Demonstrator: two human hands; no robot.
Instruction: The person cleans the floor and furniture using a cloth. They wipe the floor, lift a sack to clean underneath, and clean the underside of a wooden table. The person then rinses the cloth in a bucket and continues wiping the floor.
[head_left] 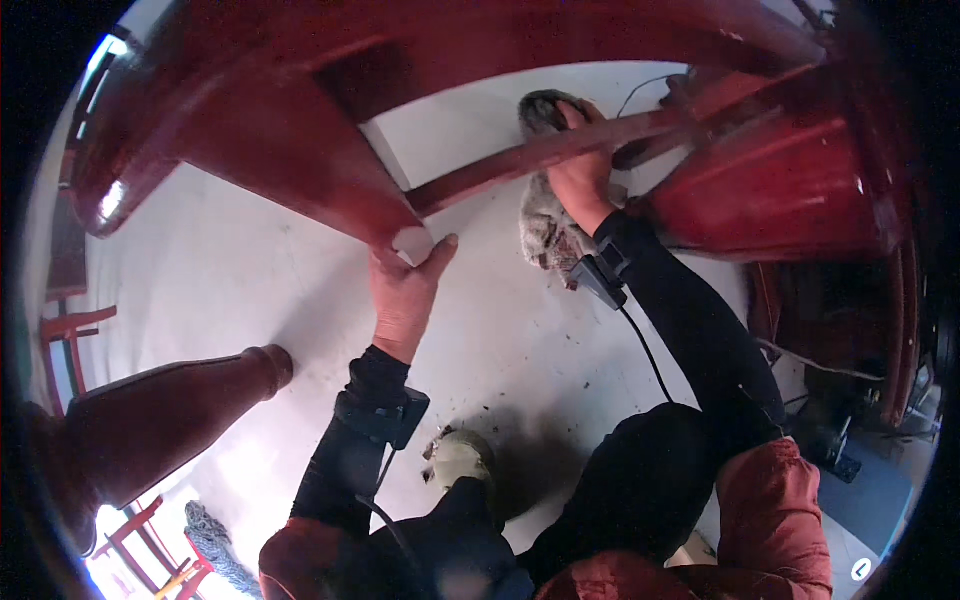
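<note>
My left hand (402, 290) is closed around the lower end of a dark red wooden furniture leg (300, 150). Its thumb sticks up along one side, and the other fingers are partly hidden. Farther off and to the right, my right hand (582, 180) reaches past a thin red wooden rail (540, 157), which crosses in front of its fingers. It grips a grey, fuzzy rag (540, 215), whose far end is dark and bunched under the fingers. The rag's near end lies stained on the pale floor (480, 330).
A second red leg (180, 420) stands at the left, and a broad red panel (780, 190) at the right. Dark crumbs lie on the floor near a pale round object (460, 460) by my knees. A grey mop head (215, 545) and cables are around the edges.
</note>
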